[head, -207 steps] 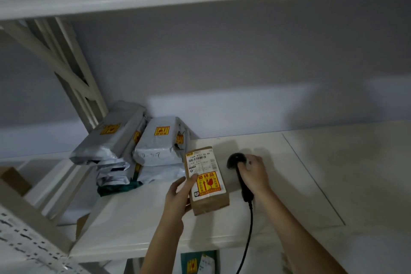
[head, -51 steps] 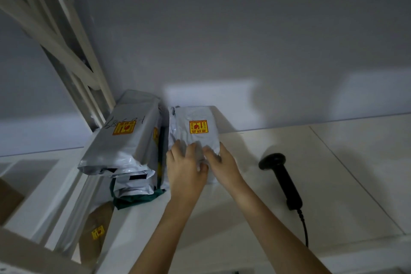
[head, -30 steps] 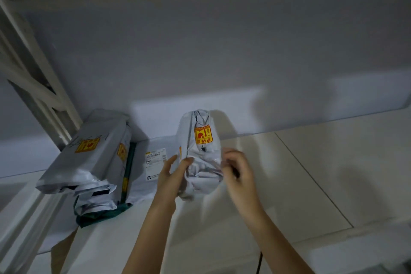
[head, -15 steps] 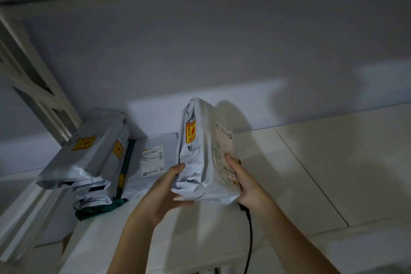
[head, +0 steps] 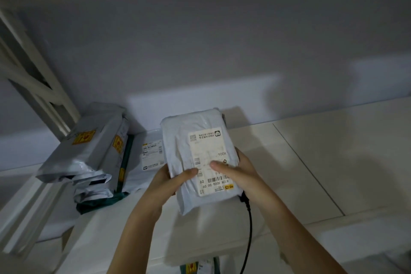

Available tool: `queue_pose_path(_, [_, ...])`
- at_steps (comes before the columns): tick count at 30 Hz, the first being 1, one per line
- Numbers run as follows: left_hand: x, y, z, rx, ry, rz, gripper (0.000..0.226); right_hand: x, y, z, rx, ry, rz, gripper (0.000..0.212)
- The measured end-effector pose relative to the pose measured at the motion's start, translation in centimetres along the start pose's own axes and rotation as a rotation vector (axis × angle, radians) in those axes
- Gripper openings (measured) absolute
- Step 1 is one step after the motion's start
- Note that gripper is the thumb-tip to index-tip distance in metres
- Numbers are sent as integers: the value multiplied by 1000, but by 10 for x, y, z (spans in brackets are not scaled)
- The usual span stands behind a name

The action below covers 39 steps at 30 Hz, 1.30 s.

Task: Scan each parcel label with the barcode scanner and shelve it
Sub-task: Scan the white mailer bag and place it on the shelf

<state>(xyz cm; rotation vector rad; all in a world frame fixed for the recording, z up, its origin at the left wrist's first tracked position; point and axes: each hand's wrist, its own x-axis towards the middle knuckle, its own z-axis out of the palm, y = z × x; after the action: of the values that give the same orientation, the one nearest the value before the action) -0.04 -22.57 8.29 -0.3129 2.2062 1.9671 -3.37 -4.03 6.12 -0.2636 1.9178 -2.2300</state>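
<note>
Left hand (head: pixel 172 177) and right hand (head: pixel 235 170) both gripping grey parcel (head: pixel 200 160) between them, label (head: pixel 210 162) facing up, long axis pointing away toward wall, scanner hidden underneath.

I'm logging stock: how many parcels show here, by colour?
Grey parcels: 5. One held parcel, one flat parcel, three piled parcels.
Green parcels: 2. One under the pile, one below the shelf.
Total: 7, though the pile may hide more.
</note>
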Motion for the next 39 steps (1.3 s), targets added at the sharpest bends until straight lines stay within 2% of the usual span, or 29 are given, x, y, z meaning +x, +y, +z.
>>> queue_pose_path(3, [0, -6, -8, -88, -26, -30, 48, 4, 4, 1, -20, 44, 39, 16])
queue_pose_path(6, [2, -12, -16, -156, -26, -51, 40, 8, 14, -4, -133, 204, 43, 33])
queue_pose_path(7, [4, -15, -18, -163, -18, -59, 41, 10, 21, -9, -287, 297, 24, 35])
queue_pose_path(9, [7, -19, -23, -168, 1, -67, 45, 13, 38, -21, -790, 457, 85, 39])
queue_pose_path(10, [9, -20, -25, -173, 12, -70, 44, 14, 49, -25, -978, 453, 164, 46])
queue_pose_path(11, [10, -20, -27, -181, 22, -71, 42, 15, 59, -28, -1050, 416, 268, 49])
queue_pose_path(13, [13, -21, -30, -204, 40, -68, 40, 19, 75, -29, -1017, 365, 394, 47])
queue_pose_path(19, [22, -21, -34, -260, 121, -55, 37, 34, 85, -28, -742, 360, 478, 25])
queue_pose_path(23, [33, -23, -38, -301, 155, -56, 32, 48, 79, -29, -297, 336, 539, 18])
queue_pose_path(25, [39, -24, -37, -310, 178, -56, 31, 50, 74, -28, -212, 324, 542, 12])
queue_pose_path(28, [49, -21, -37, -297, 202, -49, 33, 40, 57, -24, -166, 309, 442, 6])
queue_pose_path(31, [58, -18, -35, -306, 223, -28, 25, 15, 29, -15, -143, 314, 293, 3])
queue_pose_path(35, [74, -12, -27, -324, 254, -3, 27, -23, 1, 9, -244, 263, 117, 5])
queue_pose_path(39, [85, -5, -20, -335, 253, 29, 32, -38, -2, 28, -332, 250, 73, 11])
